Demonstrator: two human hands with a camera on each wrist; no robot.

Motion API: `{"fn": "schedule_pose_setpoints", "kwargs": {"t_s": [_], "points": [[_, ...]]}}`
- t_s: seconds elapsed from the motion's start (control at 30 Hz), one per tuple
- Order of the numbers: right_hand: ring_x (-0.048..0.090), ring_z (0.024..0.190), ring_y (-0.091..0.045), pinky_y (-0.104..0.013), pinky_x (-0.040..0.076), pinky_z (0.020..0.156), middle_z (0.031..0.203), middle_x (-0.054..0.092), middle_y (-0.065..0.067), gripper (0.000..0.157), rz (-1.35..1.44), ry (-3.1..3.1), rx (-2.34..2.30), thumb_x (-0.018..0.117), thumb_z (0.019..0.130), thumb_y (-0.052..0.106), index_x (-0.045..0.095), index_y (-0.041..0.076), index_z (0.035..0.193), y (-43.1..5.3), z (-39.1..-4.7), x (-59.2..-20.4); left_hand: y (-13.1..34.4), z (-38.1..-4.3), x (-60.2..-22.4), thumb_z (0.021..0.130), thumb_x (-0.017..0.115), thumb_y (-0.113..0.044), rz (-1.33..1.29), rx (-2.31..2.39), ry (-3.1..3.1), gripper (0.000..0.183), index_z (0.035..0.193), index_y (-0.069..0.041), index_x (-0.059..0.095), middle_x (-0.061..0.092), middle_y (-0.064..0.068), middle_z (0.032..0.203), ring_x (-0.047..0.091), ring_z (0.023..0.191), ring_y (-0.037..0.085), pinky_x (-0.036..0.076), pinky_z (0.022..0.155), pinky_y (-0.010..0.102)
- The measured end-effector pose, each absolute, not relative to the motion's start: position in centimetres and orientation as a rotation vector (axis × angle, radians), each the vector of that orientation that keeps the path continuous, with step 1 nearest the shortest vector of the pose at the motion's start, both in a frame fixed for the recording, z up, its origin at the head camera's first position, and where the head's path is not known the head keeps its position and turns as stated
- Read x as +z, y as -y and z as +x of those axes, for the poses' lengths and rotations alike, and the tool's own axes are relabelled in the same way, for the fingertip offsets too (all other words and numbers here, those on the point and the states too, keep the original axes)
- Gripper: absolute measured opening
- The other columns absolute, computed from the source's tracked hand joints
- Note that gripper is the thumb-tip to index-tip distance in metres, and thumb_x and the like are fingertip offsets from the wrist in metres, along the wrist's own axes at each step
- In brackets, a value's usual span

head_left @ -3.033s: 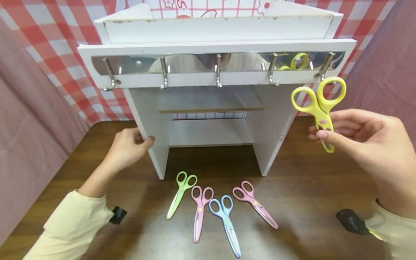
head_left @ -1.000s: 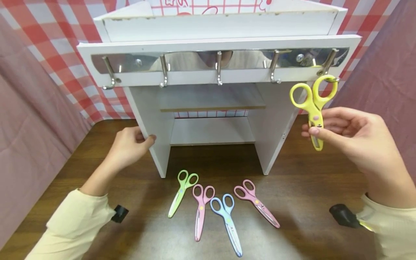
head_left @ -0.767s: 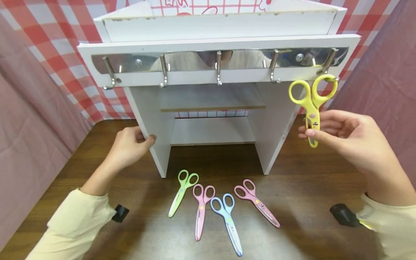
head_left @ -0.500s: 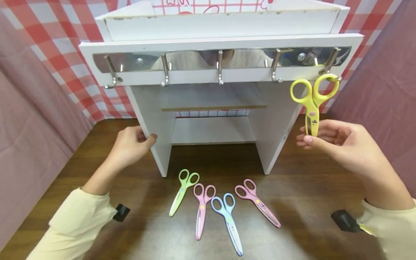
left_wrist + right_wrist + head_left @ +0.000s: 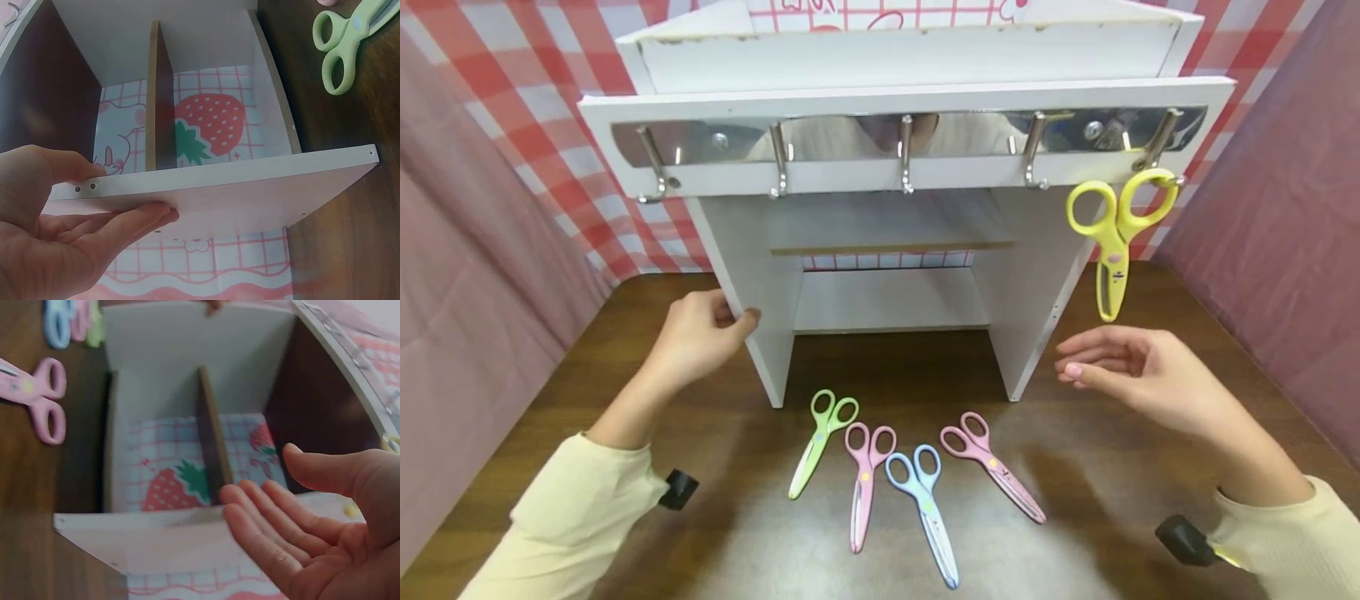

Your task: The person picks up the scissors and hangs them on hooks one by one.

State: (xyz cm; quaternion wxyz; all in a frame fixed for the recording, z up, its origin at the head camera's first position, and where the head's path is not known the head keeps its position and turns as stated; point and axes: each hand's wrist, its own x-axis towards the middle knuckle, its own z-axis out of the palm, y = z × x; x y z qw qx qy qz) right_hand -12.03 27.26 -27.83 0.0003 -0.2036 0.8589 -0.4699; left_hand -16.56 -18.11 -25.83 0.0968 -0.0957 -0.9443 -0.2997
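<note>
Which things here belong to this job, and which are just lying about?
Likely job things:
yellow scissors, on rightmost hook
hook rail
green scissors
left pink scissors
blue scissors
right pink scissors
white cabinet, held by left hand

Likely just surroundings:
wooden table
checked cloth
pink curtains

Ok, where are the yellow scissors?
In the head view, at right, the yellow scissors hang by one loop from the rightmost hook, above the right grip.

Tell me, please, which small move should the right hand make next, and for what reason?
Probably lower the right hand to the rightmost pink scissors and pick them up. The hand is empty, the yellow scissors hang from the rightmost hook, and that pink pair lies nearest on the table, while the left hand grips the side panel.
</note>
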Motion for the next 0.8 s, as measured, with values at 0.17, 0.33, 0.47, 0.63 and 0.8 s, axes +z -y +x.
{"fn": "schedule_pose_setpoints", "kwargs": {"t_s": [0.17,0.33,0.47,0.63,0.8], "points": [[0.066,0.081,0.003,-0.019,0.054,0.071,0.093,0.075,0.0,0.024,-0.618,-2.788,-1.166,0.071,0.085,0.014,0.067,0.004,0.108,-25.2,-11.4,-29.0,18.1,-16.6,-26.0,0.09,0.058,-0.026,-0.286,-0.891,2.791,0.03,0.095,0.001,0.071,0.075,0.017,0.083,0.053,0.062,0.014,0.041,0.058,0.028],[0.067,0.082,-0.005,-0.02,0.055,0.071,0.093,0.073,-0.006,0.036,-0.685,-2.772,-0.968,0.077,0.079,0.022,0.067,0.001,0.107,-23.4,-11.1,-30.8,18.2,-16.5,-26.0,0.091,0.058,-0.027,-0.282,-0.884,2.793,0.031,0.096,0.001,0.071,0.075,0.017,0.084,0.054,0.063,0.015,0.041,0.059,0.028],[0.066,0.078,-0.011,-0.022,0.055,0.067,0.087,0.071,-0.003,0.039,-0.759,-2.765,-0.858,0.081,0.075,0.023,0.067,0.0,0.103,-22.3,-10.9,-32.6,18.3,-16.3,-26.1,0.091,0.058,-0.027,-0.278,-0.883,2.794,0.031,0.095,0.001,0.071,0.075,0.016,0.082,0.053,0.064,0.015,0.041,0.059,0.028],[0.059,0.069,-0.001,-0.019,0.051,0.061,0.076,0.067,0.002,0.031,-0.795,-2.771,-0.813,0.083,0.07,0.019,0.067,0.003,0.092,-21.3,-10.5,-33.9,18.2,-16.3,-26.2,0.09,0.058,-0.025,-0.288,-0.886,2.788,0.03,0.095,0.001,0.071,0.075,0.017,0.084,0.054,0.065,0.015,0.042,0.06,0.028],[0.049,0.062,0.005,-0.016,0.043,0.054,0.067,0.061,0.008,0.02,-0.778,-2.754,-0.764,0.083,0.069,0.015,0.065,0.011,0.079,-20.7,-10.3,-34.4,18.1,-16.4,-25.9,0.09,0.058,-0.025,-0.288,-0.885,2.78,0.03,0.097,0.002,0.071,0.075,0.019,0.088,0.057,0.067,0.015,0.043,0.06,0.028]]}}
